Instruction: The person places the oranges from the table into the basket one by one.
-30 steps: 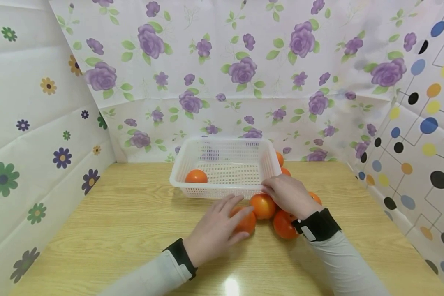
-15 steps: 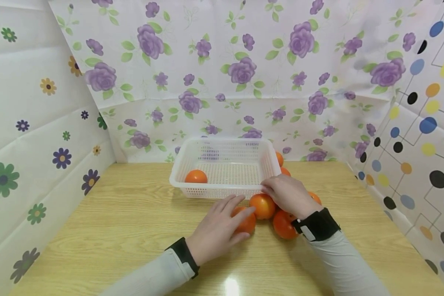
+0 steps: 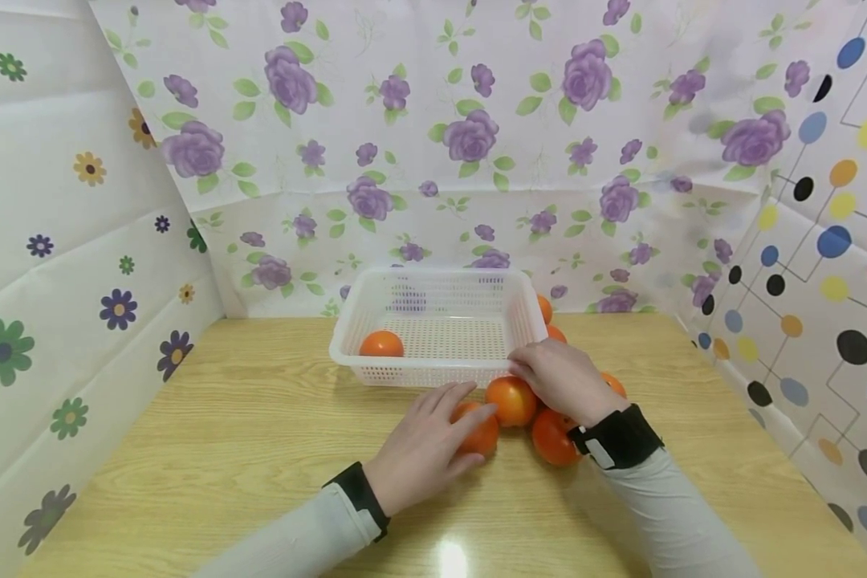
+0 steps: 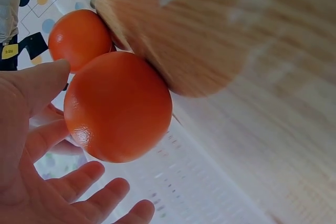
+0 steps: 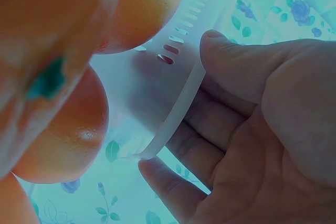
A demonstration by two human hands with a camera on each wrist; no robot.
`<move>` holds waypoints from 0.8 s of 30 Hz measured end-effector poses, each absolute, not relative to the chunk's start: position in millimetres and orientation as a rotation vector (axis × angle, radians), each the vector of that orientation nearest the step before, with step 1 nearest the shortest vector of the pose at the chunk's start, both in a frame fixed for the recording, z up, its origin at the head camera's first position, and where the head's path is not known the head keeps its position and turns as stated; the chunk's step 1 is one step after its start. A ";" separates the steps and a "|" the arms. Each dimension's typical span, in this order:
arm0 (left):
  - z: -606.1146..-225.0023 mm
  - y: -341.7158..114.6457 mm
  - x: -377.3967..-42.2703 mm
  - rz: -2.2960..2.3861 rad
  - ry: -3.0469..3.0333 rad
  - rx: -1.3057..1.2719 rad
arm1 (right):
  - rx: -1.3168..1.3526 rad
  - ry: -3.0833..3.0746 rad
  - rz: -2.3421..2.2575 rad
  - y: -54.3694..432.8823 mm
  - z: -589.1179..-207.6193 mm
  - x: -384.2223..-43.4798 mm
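Observation:
A white perforated plastic basket (image 3: pixel 441 363) stands at the back of the table, with one orange-red tomato (image 3: pixel 381 344) inside at its left end. My right hand (image 3: pixel 563 381) grips the basket's front right corner; in the right wrist view the thumb lies on one side of the rim (image 5: pixel 181 100) and the fingers on the other. In front of the basket, my left hand (image 3: pixel 426 453) reaches around a tomato (image 3: pixel 484 437) on the table. The left wrist view has its fingers (image 4: pixel 107 198) spread loosely beside that tomato, not closed round it.
More tomatoes lie outside the basket: one (image 3: pixel 511 404) in front of its corner, a redder one (image 3: pixel 555 440) under the right wrist, and others (image 3: pixel 556 333) along its right side. A flowered sheet (image 3: pixel 433 120) hangs behind, with patterned sheets at both sides.
The view has shifted very slightly. Both hands, the basket and the tomatoes keep their places.

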State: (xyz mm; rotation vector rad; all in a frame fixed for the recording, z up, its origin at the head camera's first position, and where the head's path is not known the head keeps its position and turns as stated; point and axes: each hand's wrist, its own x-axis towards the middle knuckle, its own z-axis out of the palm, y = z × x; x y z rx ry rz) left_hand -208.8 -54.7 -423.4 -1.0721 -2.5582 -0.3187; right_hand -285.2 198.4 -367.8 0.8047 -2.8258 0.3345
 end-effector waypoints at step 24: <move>-430.4 -53.4 -210.6 -0.286 -2.560 -1.067 | 0.775 -2.861 0.295 196.7 -367.1 -285.2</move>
